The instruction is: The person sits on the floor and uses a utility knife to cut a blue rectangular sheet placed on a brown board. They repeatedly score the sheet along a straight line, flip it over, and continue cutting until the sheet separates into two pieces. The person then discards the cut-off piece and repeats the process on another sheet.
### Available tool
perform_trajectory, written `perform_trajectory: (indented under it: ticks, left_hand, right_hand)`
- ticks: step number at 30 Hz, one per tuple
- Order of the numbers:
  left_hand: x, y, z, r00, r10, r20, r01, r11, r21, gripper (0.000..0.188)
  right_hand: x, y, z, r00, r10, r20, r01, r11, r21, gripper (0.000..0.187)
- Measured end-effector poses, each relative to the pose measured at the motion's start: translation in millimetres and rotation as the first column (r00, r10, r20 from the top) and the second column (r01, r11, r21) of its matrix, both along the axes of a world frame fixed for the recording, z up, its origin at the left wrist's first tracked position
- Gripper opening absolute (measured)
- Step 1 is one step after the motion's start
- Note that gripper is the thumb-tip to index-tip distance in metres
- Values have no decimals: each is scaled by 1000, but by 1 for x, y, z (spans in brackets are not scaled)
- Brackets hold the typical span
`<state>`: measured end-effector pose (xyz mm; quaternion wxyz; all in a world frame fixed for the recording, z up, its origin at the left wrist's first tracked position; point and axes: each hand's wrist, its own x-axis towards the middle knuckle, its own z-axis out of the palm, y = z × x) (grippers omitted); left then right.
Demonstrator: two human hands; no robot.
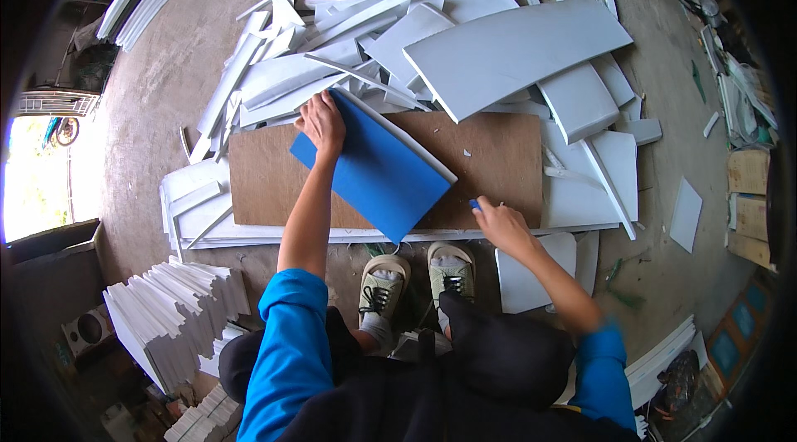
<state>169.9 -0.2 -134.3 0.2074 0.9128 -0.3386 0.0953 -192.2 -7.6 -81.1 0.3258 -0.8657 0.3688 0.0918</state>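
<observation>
A blue rectangular panel (386,172) with a white edge lies at a slant over a brown wooden board (506,151). My left hand (322,122) is closed on the panel's far left corner, thumb and fingers at its edge. Off the panel's near right corner, my right hand (502,224) is closed round a small blue object (475,204). Only its tip sticks out past the fingers, so its kind cannot be made out. The right hand is apart from the panel, above the board's near edge.
Beyond the board is a heap of white panel offcuts (374,27), with a large white panel (523,52) on top. A stack of white sheets (170,317) stands at my left knee. My shoes (383,288) are just before the board. Another white piece (535,272) lies right of them.
</observation>
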Motion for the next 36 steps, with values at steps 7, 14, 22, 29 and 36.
perform_trajectory:
  ticks: [7, 14, 22, 29, 36]
  left_hand:
    - [-55, -15, 68, 939, -340, 54, 343, 918, -200, 46]
    - [-59, 8, 159, 827, -555, 93, 559, 791, -249, 39]
    - [-11, 56, 224, 795, -430, 427, 546, 814, -197, 55]
    - [27, 94, 177, 951, -127, 282, 151, 986, -65, 81]
    - [12, 73, 234, 934, -207, 292, 334, 798, -501, 70]
  right_hand:
    - [57, -52, 28, 747, -384, 543, 205, 910, 361, 31]
    - [149, -68, 91, 686, -323, 652, -14, 890, 456, 47]
    - [225, -38, 154, 542, -223, 810, 301, 952, 61, 27]
    - [217, -46, 219, 319, -127, 939, 578, 811, -87, 28]
    - [176, -45, 258, 219, -213, 952, 589, 807, 44, 28]
